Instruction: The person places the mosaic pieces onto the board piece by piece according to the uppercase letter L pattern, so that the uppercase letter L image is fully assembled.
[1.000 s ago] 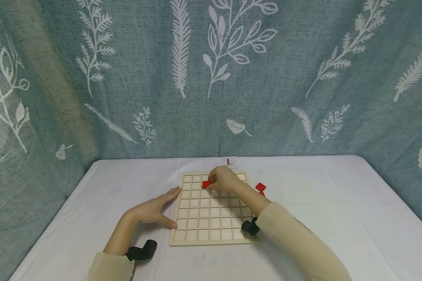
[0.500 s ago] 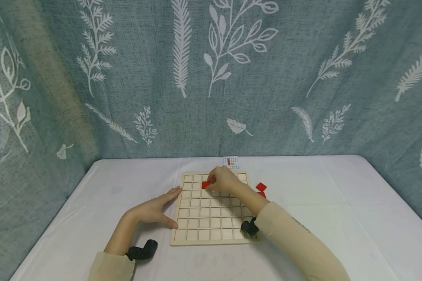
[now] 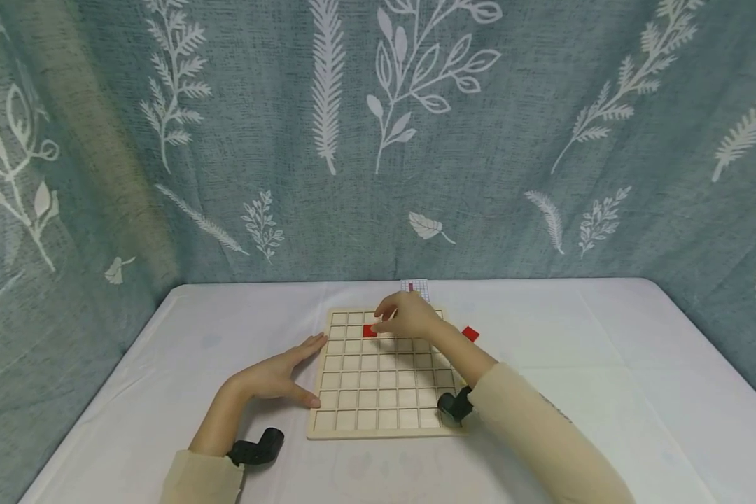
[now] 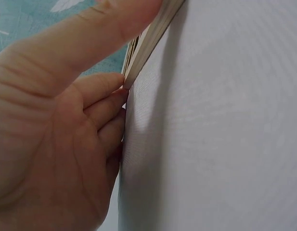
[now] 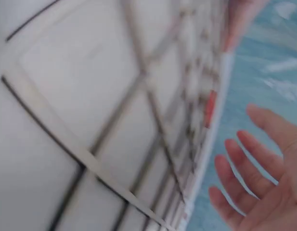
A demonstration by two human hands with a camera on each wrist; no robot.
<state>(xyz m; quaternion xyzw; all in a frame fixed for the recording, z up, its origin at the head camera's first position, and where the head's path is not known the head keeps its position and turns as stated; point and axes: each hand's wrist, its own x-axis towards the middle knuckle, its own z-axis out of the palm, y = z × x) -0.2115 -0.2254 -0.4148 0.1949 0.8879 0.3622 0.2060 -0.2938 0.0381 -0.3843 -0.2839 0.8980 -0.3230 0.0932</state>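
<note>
A wooden grid board (image 3: 367, 379) lies on the table, with one red square tile (image 3: 369, 331) in a cell of its second row from the back. My right hand (image 3: 409, 315) hovers just right of that tile; in the right wrist view the hand (image 5: 264, 178) has its fingers apart and holds nothing, and the red tile (image 5: 211, 109) lies away from it. My left hand (image 3: 274, 376) touches the board's left edge with thumb and fingers spread. The left wrist view shows the hand (image 4: 57, 120) against the board's side (image 4: 150, 41).
Another red tile (image 3: 470, 334) lies on the white table (image 3: 579, 378) right of the board, partly by my right forearm. A small printed grid card (image 3: 419, 287) lies behind the board. A patterned curtain (image 3: 353, 231) stands at the table's back.
My right hand has let go of the red tile, lifting slightly and shifting right. The tile stays in its cell. My left hand keeps its place at the board's edge.
</note>
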